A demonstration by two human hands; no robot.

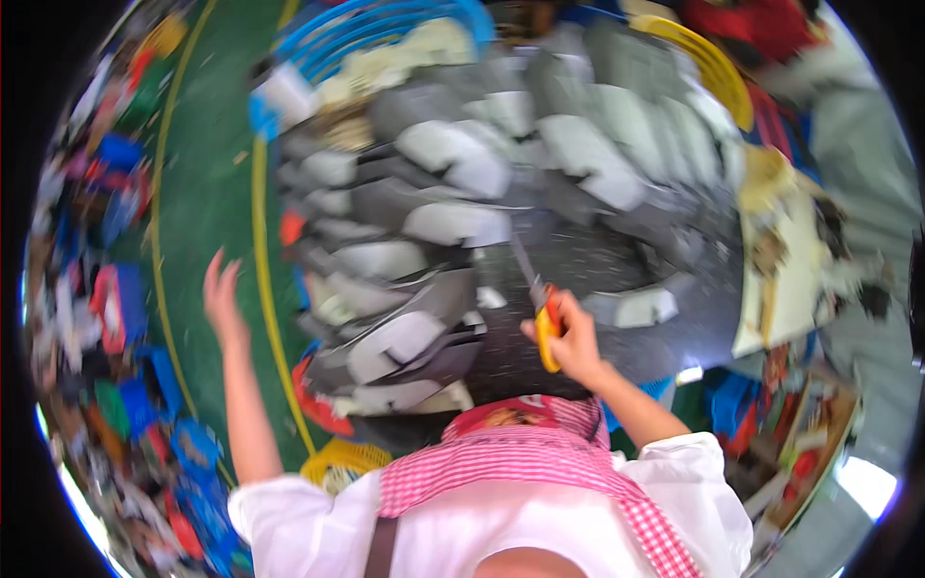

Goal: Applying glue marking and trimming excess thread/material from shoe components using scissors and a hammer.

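My right hand (576,345) is closed round the yellow and red handles of a pair of scissors (546,335). The blades point away from me over the dark tabletop (559,378) and look blurred. To the left, my left hand (223,301) is raised over the green floor with its fingers apart, holding nothing. Stacks of grey and white curved pieces (419,337), resembling shoe uppers, lie between my hands. More of these grey pieces (588,144) cover the far part of the table. One grey and white piece (644,306) lies just right of the scissors.
A blue basket (479,21) and a yellow basket (737,89) stand beyond the table. Another yellow basket (339,460) is near my left side. Yellow lines (262,222) mark the green floor (214,144). Assorted goods (120,308) line the far left; a pale board (776,279) is at right.
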